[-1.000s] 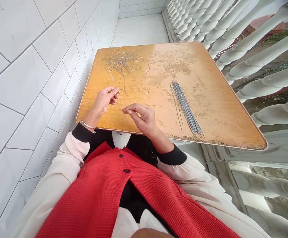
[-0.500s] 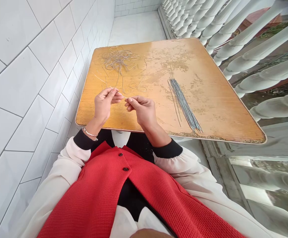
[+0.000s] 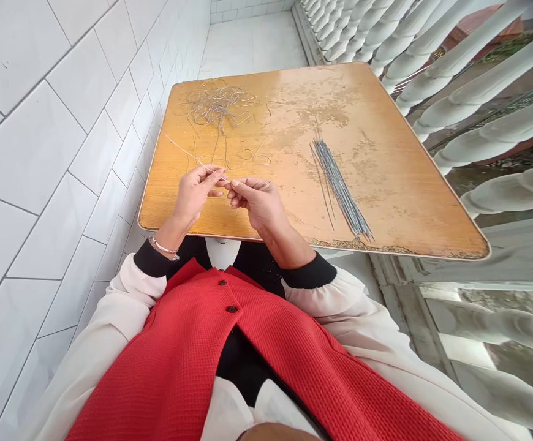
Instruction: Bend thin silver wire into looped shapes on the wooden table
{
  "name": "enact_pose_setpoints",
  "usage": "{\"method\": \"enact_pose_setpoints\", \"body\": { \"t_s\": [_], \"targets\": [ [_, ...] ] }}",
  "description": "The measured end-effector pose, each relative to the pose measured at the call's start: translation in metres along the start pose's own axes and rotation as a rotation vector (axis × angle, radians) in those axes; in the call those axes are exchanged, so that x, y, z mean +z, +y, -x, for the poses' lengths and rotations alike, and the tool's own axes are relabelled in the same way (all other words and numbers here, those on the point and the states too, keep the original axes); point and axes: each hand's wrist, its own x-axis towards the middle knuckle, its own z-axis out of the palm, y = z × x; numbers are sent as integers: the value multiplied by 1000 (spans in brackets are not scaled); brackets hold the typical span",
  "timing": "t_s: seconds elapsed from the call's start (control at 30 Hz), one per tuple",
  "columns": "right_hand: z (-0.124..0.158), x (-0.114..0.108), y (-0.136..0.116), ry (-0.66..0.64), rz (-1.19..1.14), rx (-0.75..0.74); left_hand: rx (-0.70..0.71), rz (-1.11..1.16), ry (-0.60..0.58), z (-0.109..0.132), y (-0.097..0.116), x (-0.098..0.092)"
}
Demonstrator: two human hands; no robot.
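Note:
My left hand (image 3: 195,195) pinches a thin silver wire (image 3: 188,153) between thumb and fingers, and the wire's long end runs up and to the left over the board. My right hand (image 3: 257,205) meets it at the fingertips, pinching the same wire close to the left fingers. Both hands are over the near edge of a worn wooden tabletop (image 3: 386,184). Above them lies a tangled heap of thin wires (image 3: 218,104), with loose strands trailing towards my hands. To the right lies a neat bundle of straight grey wires (image 3: 340,190).
A white tiled wall (image 3: 64,184) runs along the left of the tabletop. A white balustrade (image 3: 459,79) stands along the right, with outdoor ground beyond it. White floor shows past the far edge. My red waistcoat (image 3: 230,349) and cream sleeves fill the lower view.
My hands have come together from being apart, and my right fingers have closed onto the wire at my left fingertips. The wire now shows extending up-left from my left hand.

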Motion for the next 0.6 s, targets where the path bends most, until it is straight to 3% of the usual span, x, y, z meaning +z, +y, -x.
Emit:
{"method": "enact_pose_setpoints", "body": {
  "t_s": [0.33,0.6],
  "targets": [
    [5,-14,2,86,109,-77,56,-52,4,-1,16,-15],
    [4,-8,9,163,271,-263,29,-68,-56,-1,-5,-2]
  ]
}}
